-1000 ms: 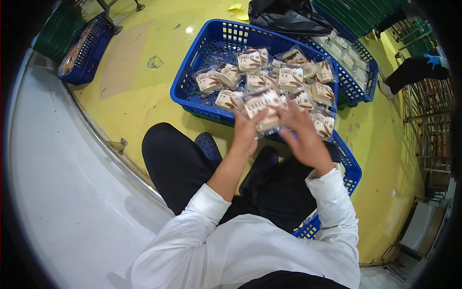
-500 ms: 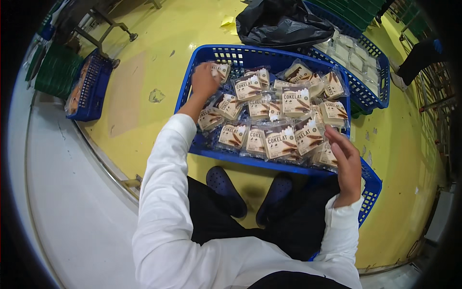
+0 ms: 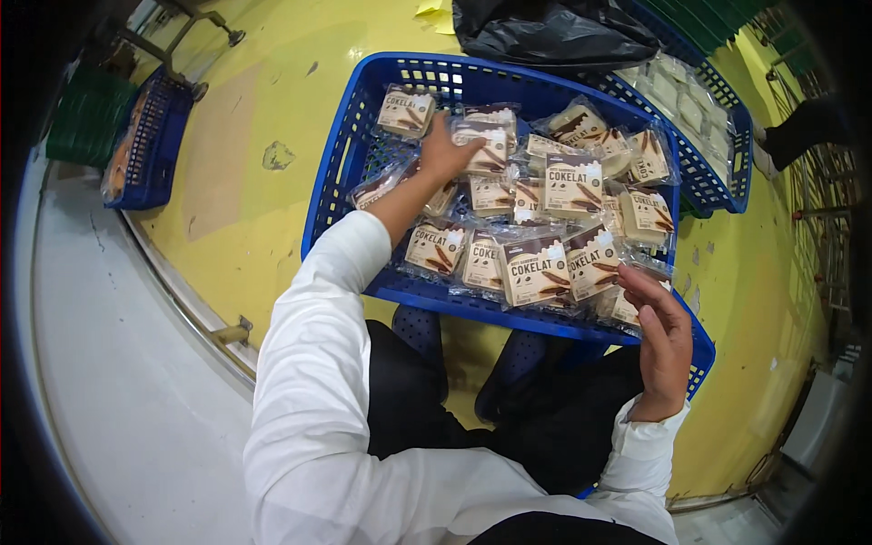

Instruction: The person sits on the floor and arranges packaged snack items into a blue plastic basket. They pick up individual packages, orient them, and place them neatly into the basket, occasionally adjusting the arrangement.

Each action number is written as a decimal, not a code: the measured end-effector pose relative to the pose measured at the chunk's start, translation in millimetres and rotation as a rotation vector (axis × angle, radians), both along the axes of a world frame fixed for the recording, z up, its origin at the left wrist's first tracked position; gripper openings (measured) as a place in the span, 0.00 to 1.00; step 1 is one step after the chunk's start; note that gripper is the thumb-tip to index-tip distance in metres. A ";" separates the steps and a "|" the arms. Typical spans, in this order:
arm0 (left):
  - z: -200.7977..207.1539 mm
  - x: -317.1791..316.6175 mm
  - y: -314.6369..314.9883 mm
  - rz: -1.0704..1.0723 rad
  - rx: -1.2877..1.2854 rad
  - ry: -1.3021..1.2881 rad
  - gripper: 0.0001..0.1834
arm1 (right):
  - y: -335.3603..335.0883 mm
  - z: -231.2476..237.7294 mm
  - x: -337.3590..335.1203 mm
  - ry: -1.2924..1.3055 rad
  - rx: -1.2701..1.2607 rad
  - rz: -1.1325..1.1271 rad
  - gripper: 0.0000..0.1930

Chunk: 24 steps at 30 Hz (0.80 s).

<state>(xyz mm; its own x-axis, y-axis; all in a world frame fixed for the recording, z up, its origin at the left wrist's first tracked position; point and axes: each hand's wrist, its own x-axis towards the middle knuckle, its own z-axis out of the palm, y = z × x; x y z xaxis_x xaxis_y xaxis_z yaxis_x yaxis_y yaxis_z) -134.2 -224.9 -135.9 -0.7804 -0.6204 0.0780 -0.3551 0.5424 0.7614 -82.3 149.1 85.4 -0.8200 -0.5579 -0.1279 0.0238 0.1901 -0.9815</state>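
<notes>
Many flat packets (image 3: 534,268) lie loosely in a blue crate (image 3: 445,302). The person's left hand (image 3: 442,150) touches one packet (image 3: 489,145) left of centre toward the far side, thumb lying over its face; whether the fingers have closed on it cannot be told. The right hand (image 3: 661,341) is open and holds nothing, beside the near right corner. Each will probably prove light, soft and easily dented, its film slippery, so opposite edges seem the best hold. They are squarish and pale, in clear wrap, with dark brown tops and brown stick-shaped pictures.
</notes>
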 end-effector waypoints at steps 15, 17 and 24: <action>12.4 29.5 -83.7 -0.273 -0.862 -0.211 0.37 | -18.6 26.2 24.2 -0.036 -0.121 0.012 0.25; 2.3 23.9 -91.4 -0.212 -0.883 -0.221 0.35 | -19.2 23.2 22.3 -0.053 -0.122 0.019 0.26; 26.9 -17.5 -109.3 -0.308 -0.717 -0.448 0.30 | -15.3 20.1 17.5 -0.097 -0.094 -0.038 0.26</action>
